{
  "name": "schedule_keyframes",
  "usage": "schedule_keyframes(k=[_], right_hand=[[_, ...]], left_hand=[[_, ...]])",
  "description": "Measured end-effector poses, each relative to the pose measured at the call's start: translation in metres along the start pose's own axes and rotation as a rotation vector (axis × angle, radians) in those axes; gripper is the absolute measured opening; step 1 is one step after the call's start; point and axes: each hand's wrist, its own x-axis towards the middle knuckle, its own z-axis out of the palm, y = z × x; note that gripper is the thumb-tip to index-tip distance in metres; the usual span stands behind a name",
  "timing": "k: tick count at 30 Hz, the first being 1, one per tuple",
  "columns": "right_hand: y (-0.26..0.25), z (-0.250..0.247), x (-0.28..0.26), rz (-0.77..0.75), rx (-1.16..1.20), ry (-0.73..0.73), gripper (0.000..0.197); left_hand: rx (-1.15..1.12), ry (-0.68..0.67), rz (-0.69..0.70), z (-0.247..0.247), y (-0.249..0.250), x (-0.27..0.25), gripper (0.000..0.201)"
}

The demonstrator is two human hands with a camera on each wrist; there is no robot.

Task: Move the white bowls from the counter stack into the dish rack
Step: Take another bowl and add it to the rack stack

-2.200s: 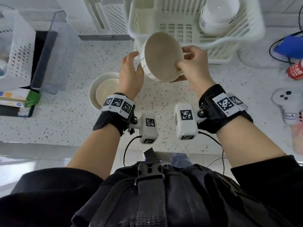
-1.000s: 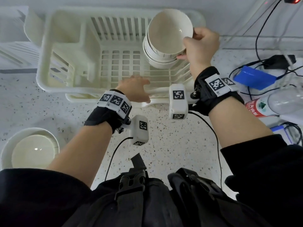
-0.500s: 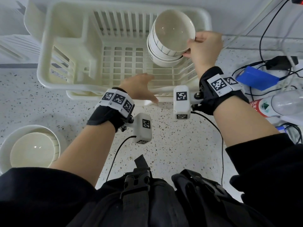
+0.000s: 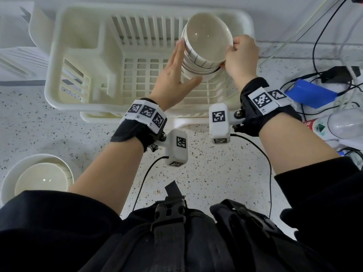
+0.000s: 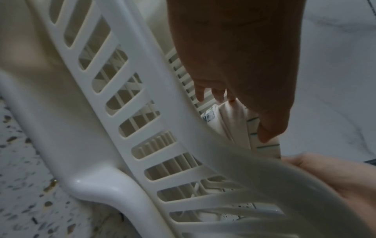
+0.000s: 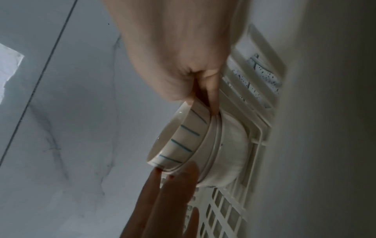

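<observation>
the right hand pinches the rim of a white ceramic bowl with thin blue stripes, thumb over the lip. this bowl sits tilted as the top one of a nested stack of white bowls in the far right part of a cream slatted plastic dish rack. the left hand is flat with straight fingers, released, its fingertips touching the left side of the stack. on the speckled white surface, at the near left and well apart from the rack, a white bowl rests inside a wider white bowl. a blue rectangular pack lies among black cables to the right.
</observation>
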Motion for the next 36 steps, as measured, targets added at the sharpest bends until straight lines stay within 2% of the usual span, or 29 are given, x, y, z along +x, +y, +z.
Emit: schedule_keyframes(k=[7,14,16,20,29,33,36], right_hand=[[0.002,0.001,0.001,-0.088,-0.050,0.011,0.030],[-0.007,0.002,0.006,-0.180,-0.070,0.062,0.024],[-0.008,0.002,0.002,-0.180,-0.028,0.044,0.018],[-0.008,0.001,-0.007,-0.140,0.069,-0.030,0.036],[-0.013,-0.001,-0.013,-0.132,0.067,-0.072,0.036],[-0.011,-0.001,-0.013,-0.179,0.049,-0.097,0.035],[-0.010,-0.003,-0.014,-0.197,0.045,-0.136,0.041]], left_hand=[[0.014,-0.004,-0.003,0.004,-0.010,0.005,0.086],[-0.016,0.023,-0.026,0.009,-0.015,0.007,0.082],[-0.024,0.028,-0.034,0.010,-0.017,0.009,0.080],[-0.037,0.018,-0.035,0.012,-0.020,0.011,0.083],[-0.015,-0.007,-0.023,0.013,-0.019,0.009,0.088],[-0.015,-0.012,-0.039,0.011,-0.016,0.007,0.089],[-0.008,-0.006,-0.070,0.008,-0.011,0.003,0.088]])
